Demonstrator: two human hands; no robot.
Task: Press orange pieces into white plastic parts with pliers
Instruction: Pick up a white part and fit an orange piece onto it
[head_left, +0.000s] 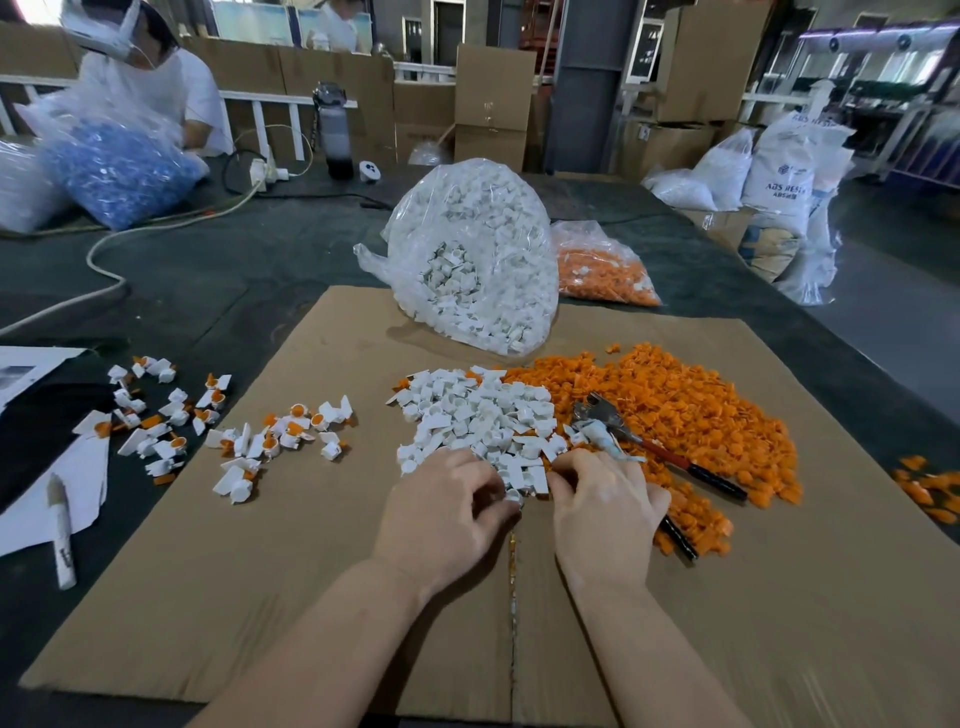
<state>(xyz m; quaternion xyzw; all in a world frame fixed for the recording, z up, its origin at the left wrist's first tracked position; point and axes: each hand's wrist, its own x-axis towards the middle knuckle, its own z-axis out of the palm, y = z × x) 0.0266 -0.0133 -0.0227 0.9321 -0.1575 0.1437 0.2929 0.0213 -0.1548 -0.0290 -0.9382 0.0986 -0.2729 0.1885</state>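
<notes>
Left hand (449, 506) and right hand (605, 499), fingers curled, each grip pinching small white plastic parts (522, 480) between them at the pile's near edge. Red-handled metal pliers (649, 447) lie right of the grip on loose orange plastic pieces (691, 410).

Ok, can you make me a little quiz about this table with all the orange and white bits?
1. True or false: the pliers are in the right hand.
2. Which loose heap lies further right on the cardboard: A) white parts B) orange pieces?
3. Fill in: the finished pieces lie to the ____ of the left hand.

Key:
1. False; they lie on the orange heap, one handle running under that hand.
2. B.
3. Left.
</notes>
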